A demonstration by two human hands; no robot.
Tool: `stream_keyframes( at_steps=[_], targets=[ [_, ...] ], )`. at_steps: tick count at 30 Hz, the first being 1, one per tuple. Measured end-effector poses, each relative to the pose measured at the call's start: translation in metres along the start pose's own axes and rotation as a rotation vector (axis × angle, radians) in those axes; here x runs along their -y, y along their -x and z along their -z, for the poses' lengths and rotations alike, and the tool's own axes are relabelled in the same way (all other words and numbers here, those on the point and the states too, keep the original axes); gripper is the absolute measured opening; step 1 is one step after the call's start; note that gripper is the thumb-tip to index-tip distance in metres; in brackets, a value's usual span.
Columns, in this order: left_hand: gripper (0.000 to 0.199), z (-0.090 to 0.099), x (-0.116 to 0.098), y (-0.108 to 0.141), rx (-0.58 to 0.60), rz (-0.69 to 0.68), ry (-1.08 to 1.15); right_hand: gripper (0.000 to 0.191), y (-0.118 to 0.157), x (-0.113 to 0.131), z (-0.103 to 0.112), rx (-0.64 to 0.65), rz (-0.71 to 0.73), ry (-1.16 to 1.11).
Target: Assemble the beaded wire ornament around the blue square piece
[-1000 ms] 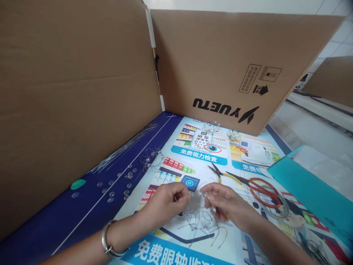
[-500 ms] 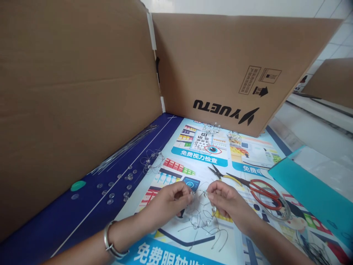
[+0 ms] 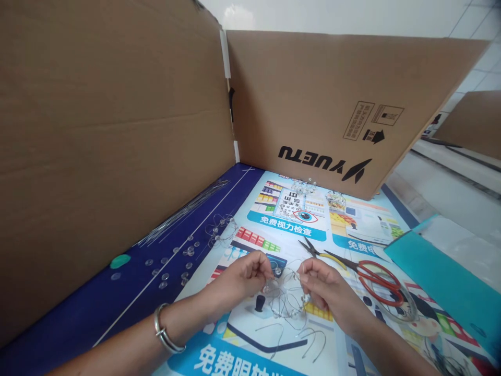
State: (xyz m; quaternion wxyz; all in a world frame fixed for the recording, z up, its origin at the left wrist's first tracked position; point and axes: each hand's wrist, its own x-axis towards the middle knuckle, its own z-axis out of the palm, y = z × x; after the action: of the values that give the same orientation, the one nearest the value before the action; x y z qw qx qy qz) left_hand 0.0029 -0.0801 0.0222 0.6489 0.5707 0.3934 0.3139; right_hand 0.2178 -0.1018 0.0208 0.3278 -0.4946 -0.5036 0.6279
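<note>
A tangle of thin wire loops strung with clear beads (image 3: 287,309) hangs between my two hands, just over the printed sheet. My left hand (image 3: 248,274), a silver bangle on its wrist, pinches the left side of this beaded wire near a clear bead. On the other side, the fingertips of my right hand (image 3: 323,284) are closed on a thin wire strand at its upper right edge. Bent loose wires (image 3: 315,342) lie below it. Past my right hand are pliers with yellow handles (image 3: 332,258) and red-handled scissors (image 3: 381,284).
Loose clear beads (image 3: 164,277), a green disc (image 3: 120,261) and a bundle of straight wires (image 3: 183,211) lie left on blue cloth. More beaded wire loops (image 3: 221,230) sit farther back. Cardboard panels (image 3: 332,94) stand behind and left. A teal box (image 3: 442,282) is at right.
The view has shifted slightly, so the surroundings appear lower and farther right. My left fingers have risen a little against the beaded wire, and the loops between my hands have turned.
</note>
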Motion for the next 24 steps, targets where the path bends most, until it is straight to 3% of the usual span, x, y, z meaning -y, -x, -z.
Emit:
stream_keyframes(
  at_steps=[7, 13, 24],
  targets=[
    [0.014, 0.005, 0.009, -0.003, -0.012, 0.092, -0.001, 0.012, 0.001, 0.001, 0.0, 0.013, 0.0, -0.081],
    [0.024, 0.004, 0.013, -0.004, 0.083, 0.159, 0.049, 0.015, 0.0, -0.001, 0.0, 0.014, 0.01, -0.099],
    [0.032, 0.004, -0.002, 0.003, 0.146, 0.26, 0.11, 0.019, -0.004, 0.0, -0.001, 0.048, -0.058, -0.173]
  ],
)
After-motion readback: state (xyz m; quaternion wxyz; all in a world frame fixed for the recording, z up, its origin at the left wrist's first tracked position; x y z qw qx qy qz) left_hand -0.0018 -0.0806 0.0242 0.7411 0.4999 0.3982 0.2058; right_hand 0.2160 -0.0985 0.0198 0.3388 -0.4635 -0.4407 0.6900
